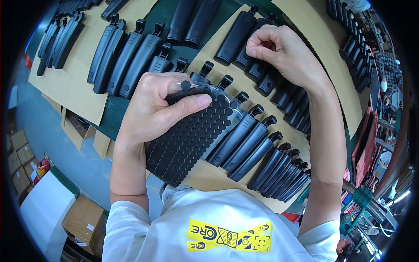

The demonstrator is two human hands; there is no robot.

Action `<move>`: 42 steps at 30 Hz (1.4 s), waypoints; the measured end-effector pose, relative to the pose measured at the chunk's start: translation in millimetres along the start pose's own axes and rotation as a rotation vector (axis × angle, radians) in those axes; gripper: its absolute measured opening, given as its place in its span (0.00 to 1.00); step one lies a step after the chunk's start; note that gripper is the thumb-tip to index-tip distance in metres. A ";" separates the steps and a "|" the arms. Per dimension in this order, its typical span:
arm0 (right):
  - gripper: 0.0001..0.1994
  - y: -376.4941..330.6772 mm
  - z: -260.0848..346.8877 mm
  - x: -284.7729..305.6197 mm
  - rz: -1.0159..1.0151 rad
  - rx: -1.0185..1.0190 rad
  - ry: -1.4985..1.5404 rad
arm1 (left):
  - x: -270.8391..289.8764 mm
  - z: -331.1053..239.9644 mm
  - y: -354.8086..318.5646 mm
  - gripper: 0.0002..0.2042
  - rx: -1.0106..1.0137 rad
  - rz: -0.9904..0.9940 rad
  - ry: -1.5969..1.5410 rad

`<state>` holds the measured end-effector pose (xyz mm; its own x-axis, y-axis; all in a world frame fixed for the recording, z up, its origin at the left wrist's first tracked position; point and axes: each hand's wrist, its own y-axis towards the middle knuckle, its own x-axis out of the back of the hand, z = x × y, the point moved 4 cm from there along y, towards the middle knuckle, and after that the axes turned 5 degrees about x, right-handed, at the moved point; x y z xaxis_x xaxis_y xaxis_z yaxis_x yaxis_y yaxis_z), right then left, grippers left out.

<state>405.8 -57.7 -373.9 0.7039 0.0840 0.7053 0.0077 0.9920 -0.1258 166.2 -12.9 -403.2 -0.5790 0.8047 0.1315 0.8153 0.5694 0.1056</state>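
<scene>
My left hand grips a clear sheet covered with rows of small round black pads, thumb pressed across its upper part. One loose black pad sticks up at the sheet's top edge by my fingers. My right hand is further away, its fingers pinched together and pressing down on the top of a black plastic handle-shaped part in a row of such parts. Whether a pad sits under the fingertips is hidden.
Rows of black plastic parts lie side by side on brown cardboard sheets over a green table. More parts lie at the upper left. Cardboard boxes stand on the floor at lower left. Another person is at the far right.
</scene>
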 end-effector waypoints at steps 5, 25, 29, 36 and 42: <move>0.05 0.6 -3.0 -1.1 0.021 0.027 0.000 | -0.8 -0.3 0.8 0.11 -0.005 0.002 -0.004; 0.04 0.8 12.0 -4.7 -0.056 0.016 -0.171 | -0.6 2.3 -0.2 0.14 -0.009 -0.002 -0.014; 0.03 -0.6 17.3 -6.6 -0.087 0.010 -0.243 | -0.9 2.2 0.2 0.14 -0.013 -0.008 -0.016; 0.02 -12.8 31.7 -9.9 -0.238 -0.061 -0.293 | -0.6 2.4 -1.2 0.12 0.035 -0.017 -0.024; 0.05 -34.0 10.0 -14.6 -0.421 0.161 -0.298 | -1.8 1.2 0.5 0.11 0.002 -0.012 -0.040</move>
<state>388.1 -91.7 -372.9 0.4310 -0.3244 0.8420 0.1203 0.9455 0.3027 167.6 -13.8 -404.5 -0.5880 0.8038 0.0906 0.8082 0.5794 0.1049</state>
